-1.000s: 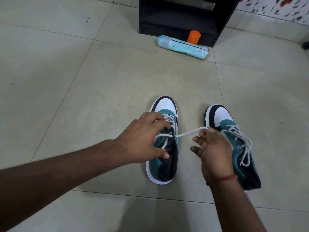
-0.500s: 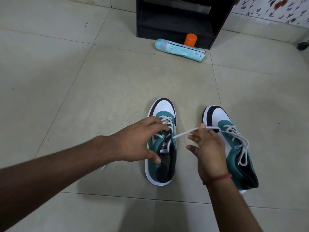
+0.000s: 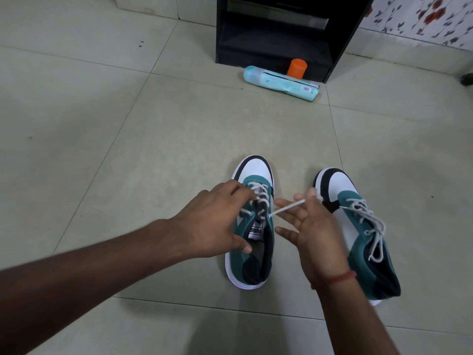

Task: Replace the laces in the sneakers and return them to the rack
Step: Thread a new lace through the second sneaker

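Two teal, white and black sneakers stand on the tiled floor. The left sneaker (image 3: 253, 175) is partly laced with a white lace (image 3: 286, 208). My left hand (image 3: 212, 224) rests over its upper and pinches the lace near the eyelets with its fingertips. My right hand (image 3: 312, 226) is palm up beside it and pinches the free lace end, which runs taut from the shoe's right side. The right sneaker (image 3: 358, 226) is fully laced with a bow and lies behind my right hand.
A black rack (image 3: 281, 29) stands at the back against the wall. In front of it lie a light blue bottle (image 3: 279, 83) on its side and an orange cap (image 3: 296, 67). Bare floor tiles surround the shoes.
My right hand has drawn back toward the left sneaker, so the stretch of lace between hand and shoe is shorter. My left hand has stayed on the shoe's upper.
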